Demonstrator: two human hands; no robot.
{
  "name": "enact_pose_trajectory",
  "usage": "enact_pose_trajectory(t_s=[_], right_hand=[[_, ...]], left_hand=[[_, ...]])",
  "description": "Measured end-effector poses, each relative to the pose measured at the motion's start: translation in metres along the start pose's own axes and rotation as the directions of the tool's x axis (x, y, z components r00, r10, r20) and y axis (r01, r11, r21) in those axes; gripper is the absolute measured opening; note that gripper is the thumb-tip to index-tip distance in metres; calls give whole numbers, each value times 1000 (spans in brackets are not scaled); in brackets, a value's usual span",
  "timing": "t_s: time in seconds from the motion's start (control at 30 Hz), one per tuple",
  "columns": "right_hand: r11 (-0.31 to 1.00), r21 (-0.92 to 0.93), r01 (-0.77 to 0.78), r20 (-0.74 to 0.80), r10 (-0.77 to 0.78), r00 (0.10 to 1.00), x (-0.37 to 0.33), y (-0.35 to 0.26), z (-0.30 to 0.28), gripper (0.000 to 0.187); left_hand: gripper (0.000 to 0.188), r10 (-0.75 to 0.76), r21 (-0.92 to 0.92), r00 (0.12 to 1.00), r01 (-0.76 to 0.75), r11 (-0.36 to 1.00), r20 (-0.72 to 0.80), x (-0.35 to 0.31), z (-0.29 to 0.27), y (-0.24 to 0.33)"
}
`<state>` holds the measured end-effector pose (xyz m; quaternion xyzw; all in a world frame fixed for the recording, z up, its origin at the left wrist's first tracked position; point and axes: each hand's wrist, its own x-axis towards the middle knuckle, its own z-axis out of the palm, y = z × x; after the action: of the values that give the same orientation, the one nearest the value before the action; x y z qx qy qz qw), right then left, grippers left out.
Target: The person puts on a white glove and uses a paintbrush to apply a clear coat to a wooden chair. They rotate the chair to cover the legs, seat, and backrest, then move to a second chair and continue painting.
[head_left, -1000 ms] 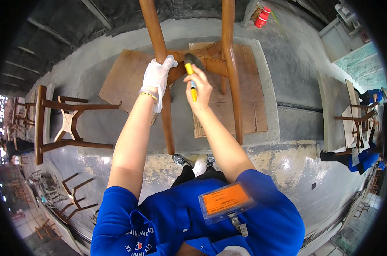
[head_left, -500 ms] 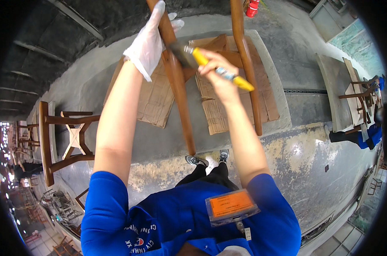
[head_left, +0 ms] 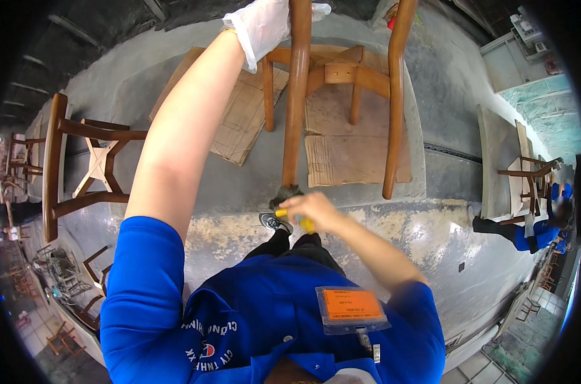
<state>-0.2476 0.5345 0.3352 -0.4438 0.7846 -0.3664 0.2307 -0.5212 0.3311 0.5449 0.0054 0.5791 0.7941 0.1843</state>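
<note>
A brown wooden chair frame (head_left: 297, 102) stands tilted in front of me, its long legs pointing toward me. At the upper edge my left hand (head_left: 265, 29), in a thin white glove, is closed round the nearer long leg; fingertips show past its far side. My bare right hand (head_left: 314, 210) grips a paintbrush (head_left: 286, 194) with a yellow handle and dark bristles. Those bristles touch the low end of the same leg, just above my shoes. Most of the brush handle is hidden by my fingers.
Flattened cardboard (head_left: 341, 153) lies on a grey slab under the frame. Another wooden chair frame (head_left: 55, 166) stands at the left. Off to the right, a person in blue (head_left: 540, 232) is beside a low platform (head_left: 495, 173) bearing a chair frame.
My right hand has brought the paintbrush down along the leg to its low end, nearer my body. My left hand still holds the frame, now higher and farther right in view.
</note>
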Motion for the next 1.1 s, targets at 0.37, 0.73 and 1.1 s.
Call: enact_pose_trajectory(t_s=[0.37,0.73,1.1], right_hand=[[754,-634,-174,-394,-121,911,59,3,-112,35],[908,-392,148,-564,-364,741,106,-10,-266,22],[924,-377,57,5,-59,998,-16,-7,43,3]], left_hand=[[126,-22,-138,952,67,988,304,-11,-20,0],[116,7,-5,970,-6,1000,245,-30,-10,13],[119,131,-33,983,-128,991,129,-21,-5,5]])
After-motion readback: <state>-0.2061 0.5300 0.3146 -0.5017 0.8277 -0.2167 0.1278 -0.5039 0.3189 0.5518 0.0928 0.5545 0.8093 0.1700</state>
